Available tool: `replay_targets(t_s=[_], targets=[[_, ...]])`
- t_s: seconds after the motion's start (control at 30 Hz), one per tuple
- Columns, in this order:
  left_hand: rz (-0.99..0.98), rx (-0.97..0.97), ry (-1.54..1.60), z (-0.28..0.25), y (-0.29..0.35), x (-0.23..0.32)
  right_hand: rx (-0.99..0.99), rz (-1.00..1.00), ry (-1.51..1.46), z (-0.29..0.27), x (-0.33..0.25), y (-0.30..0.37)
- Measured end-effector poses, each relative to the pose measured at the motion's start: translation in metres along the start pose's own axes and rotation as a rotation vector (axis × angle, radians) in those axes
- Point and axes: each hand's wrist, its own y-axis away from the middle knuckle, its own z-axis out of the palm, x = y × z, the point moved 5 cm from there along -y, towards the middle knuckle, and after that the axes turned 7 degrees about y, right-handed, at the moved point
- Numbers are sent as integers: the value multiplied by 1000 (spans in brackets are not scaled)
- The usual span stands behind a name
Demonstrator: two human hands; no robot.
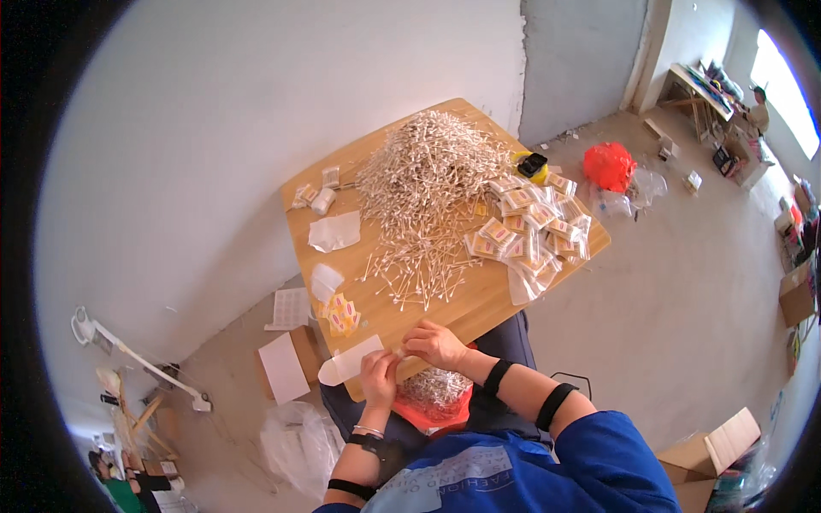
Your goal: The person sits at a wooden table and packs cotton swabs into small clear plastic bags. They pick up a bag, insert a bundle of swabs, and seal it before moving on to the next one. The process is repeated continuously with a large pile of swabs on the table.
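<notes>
My left hand (377, 378) and my right hand (434, 344) meet at the table's near edge, fingers pinched together. Whatever lies between them is too small and covered to make out. Beside my left hand, a pale translucent sheet or bag (351, 360) lies partly over the table edge. Beyond my hands a large heap of cotton swabs (436, 171) spreads on the wooden table (487, 312), with loose swabs trailing toward me. Below my hands, a red bag (440, 417) holds more swabs. Small yellow printed cards (341, 315) lie to the left.
Filled swab packets (530, 227) are piled at the table's right, near a yellow-and-black object (532, 166). White sheets (334, 232) lie at the left. A carton (299, 355) and plastic bags (299, 445) are on the floor; a red bag (608, 167) is farther right. People work in the distance.
</notes>
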Motion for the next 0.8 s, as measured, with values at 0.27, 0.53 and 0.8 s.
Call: replay_targets(t_s=[0.27,0.53,0.8], targets=[[-8,31,-54,1,6,-2,-40,-89,95,-1,-2,-1],[-385,140,102,8,18,-19,488,685,-946,5,72,24],[-563,-66,221,11,37,-35,1078,1153,-333,-136,186,54]])
